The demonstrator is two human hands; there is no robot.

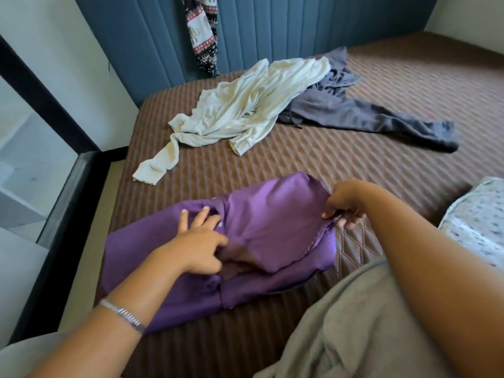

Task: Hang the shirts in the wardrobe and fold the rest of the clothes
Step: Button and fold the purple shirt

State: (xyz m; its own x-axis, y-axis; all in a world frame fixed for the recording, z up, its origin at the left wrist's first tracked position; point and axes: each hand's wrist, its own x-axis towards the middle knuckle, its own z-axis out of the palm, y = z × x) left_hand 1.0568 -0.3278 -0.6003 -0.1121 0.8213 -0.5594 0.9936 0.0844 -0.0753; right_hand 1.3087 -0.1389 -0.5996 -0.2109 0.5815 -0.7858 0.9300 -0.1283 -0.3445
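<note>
A shiny purple shirt with small buttons lies partly folded on the brown quilted bed, near its front edge. My left hand rests on the shirt's middle with fingers spread, pressing the cloth down. My right hand pinches the shirt's right edge, which is lifted and turned over the rest. Farther back lie a crumpled cream long-sleeved top and dark grey trousers, touching each other.
Patterned black, white and red trousers hang on the blue padded headboard. A pale floral cloth lies at the bed's right. A grey garment is in the foreground. A black-framed glass panel stands left of the bed.
</note>
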